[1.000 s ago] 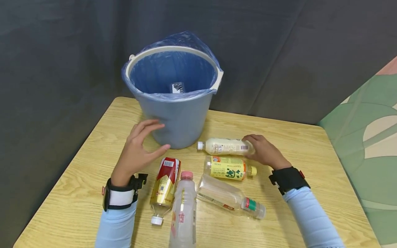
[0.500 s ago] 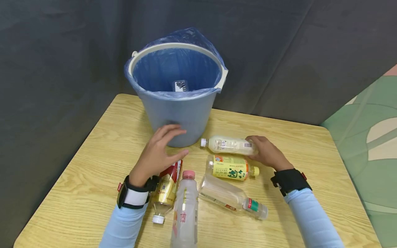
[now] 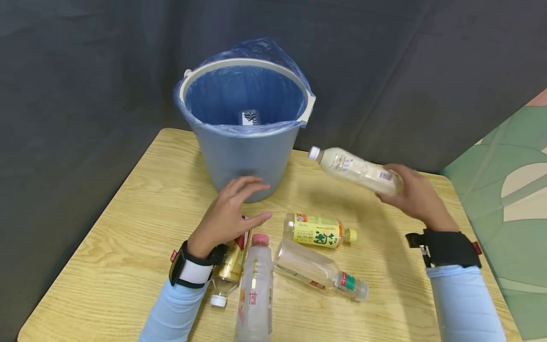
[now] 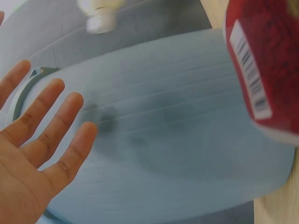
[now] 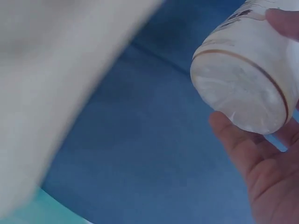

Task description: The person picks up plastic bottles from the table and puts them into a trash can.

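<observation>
My right hand (image 3: 416, 197) grips a cream-coloured drink bottle (image 3: 356, 170) near its base. The bottle is held above the table, tilted, with its white cap pointing up and left toward the bucket. Its round base (image 5: 238, 91) shows in the right wrist view, with fingers around its side. In front of the bucket (image 3: 245, 159), my left hand (image 3: 226, 216) hovers with fingers spread and nothing in them. It partly covers a red-and-gold bottle (image 3: 232, 266) lying below; the left wrist view shows that bottle's red end (image 4: 275, 65) close up.
A blue bag lines the bucket, and something with a white-and-black label (image 3: 249, 118) lies inside. On the table (image 3: 107, 256) lie a pink-capped bottle (image 3: 256, 297), a yellow-labelled bottle (image 3: 316, 231) and a clear bottle (image 3: 309, 263). A dark cloth (image 3: 384, 71) hangs behind.
The right hand has lifted the cream bottle off the table and moved it up and right, tilting its cap end upward. The left hand has shifted right, over the red-and-gold bottle.
</observation>
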Demonstrator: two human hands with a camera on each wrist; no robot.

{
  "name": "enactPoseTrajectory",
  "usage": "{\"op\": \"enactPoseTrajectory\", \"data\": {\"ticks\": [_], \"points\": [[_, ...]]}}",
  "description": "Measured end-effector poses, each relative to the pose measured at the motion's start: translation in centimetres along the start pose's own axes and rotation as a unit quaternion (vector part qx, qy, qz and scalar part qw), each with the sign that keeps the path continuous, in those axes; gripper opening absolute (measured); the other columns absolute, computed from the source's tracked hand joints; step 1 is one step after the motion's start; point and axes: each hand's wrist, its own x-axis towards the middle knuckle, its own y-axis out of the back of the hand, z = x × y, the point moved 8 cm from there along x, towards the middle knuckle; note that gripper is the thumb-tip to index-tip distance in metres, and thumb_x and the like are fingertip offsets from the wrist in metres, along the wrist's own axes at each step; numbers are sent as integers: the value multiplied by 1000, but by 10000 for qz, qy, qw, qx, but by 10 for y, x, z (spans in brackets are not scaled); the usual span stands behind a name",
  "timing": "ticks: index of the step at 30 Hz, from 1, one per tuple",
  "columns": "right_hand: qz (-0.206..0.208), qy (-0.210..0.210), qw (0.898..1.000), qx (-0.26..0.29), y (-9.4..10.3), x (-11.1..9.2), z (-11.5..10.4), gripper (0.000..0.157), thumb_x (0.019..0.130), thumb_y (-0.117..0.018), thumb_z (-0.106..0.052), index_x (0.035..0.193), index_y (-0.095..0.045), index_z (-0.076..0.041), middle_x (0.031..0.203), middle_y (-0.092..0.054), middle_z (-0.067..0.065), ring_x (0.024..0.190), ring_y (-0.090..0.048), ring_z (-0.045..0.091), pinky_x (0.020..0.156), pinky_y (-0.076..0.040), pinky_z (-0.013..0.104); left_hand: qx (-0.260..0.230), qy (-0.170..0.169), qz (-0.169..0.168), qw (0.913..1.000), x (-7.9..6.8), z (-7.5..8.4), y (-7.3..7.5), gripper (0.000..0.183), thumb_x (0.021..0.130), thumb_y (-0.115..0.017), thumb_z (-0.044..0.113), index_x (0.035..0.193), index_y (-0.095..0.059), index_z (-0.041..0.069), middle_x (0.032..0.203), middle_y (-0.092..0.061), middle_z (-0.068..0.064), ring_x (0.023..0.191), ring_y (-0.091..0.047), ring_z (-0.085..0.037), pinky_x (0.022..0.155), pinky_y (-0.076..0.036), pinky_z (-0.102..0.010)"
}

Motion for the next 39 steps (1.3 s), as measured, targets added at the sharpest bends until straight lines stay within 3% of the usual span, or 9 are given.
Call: {"op": "enactPoseTrajectory", "data": {"ticks": [3, 5, 7, 10, 14, 20, 24, 32, 39], "points": [[648, 110, 9977, -186, 47, 12, -4, 65, 64, -85, -8, 123, -58, 1, 108, -65, 27, 83, -59, 38, 67, -40, 36, 22, 8, 100, 9999, 0, -1, 7, 53, 80, -81, 32, 126, -63, 13, 131, -57, -10, 121, -53, -28, 100, -48, -46], [952, 196, 9946, -355, 76, 23, -10, 67, 61, -85, -7, 123, -59, 1, 108, -65, 27, 84, -59, 40, 67, -36, 34, 29, 24, 182, 9998, -1, -3, 12, 53, 79, -82, 30, 125, -64, 12, 130, -58, -11, 121, -53, -29, 99, -48, -46], [1018, 176, 9932, -535, 99, 36, -20, 69, 62, -84, -7, 125, -58, 2, 110, -64, 29, 87, -58, 43, 70, -40, 38, 29, 42, 250, 9997, -1, -5, 17, 53, 79, -82, 29, 125, -64, 11, 131, -58, -12, 120, -53, -29, 99, -48, -47], [982, 194, 9920, -763, 126, 59, -40, 71, 66, -82, -6, 131, -55, 1, 116, -62, 32, 94, -57, 48, 75, -42, 56, 9, 97, 384, 9992, -3, -8, 25, 54, 78, -83, 27, 124, -64, 9, 131, -58, -13, 121, -53, -30, 100, -48, -47], [809, 295, 9914, -981, 144, 90, -72, 71, 73, -79, -7, 137, -50, -1, 124, -57, 34, 98, -54, 49, 80, -41, 63, -42, 264, 612, 9978, -6, -14, 37, 53, 77, -84, 25, 123, -65, 8, 131, -57, -13, 122, -54, -30, 101, -48, -48], [513, 480, 9938, -864, 143, 129, -112, 68, 81, -75, -14, 142, -47, -4, 129, -56, 29, 100, -51, 43, 85, -49, 50, -13, 594, 1028, 9929, -15, -28, 60, 55, 76, -85, 23, 124, -64, 7, 131, -57, -13, 125, -52, -31, 104, -45, -49], [270, 501, 9961, -671, 137, 147, -133, 66, 85, -73, -14, 144, -44, -4, 136, -53, 27, 106, -50, 44, 95, -49, 60, -16, 659, 1218, 9904, -19, -33, 71, 57, 75, -86, 20, 125, -63, 6, 130, -57, -14, 126, -52, -31, 106, -42, -50], [-194, 596, 9957, -685, 122, 185, -174, 67, 90, -69, -23, 148, -40, -9, 145, -48, 23, 112, -49, 44, 100, -47, 58, -36, 658, 1243, 9901, -22, -37, 73, 59, 74, -85, 18, 126, -62, 5, 131, -57, -16, 125, -53, -32, 106, -42, -50], [-355, 735, 9953, -530, 106, 203, -194, 67, 89, -70, -23, 148, -41, -10, 147, -47, 20, 118, -50, 41, 106, -44, 53, -79, 711, 1158, 9907, -21, -36, 67, 59, 75, -85, 20, 127, -62, 7, 132, -57, -14, 125, -52, -31, 107, -42, -51]]}}
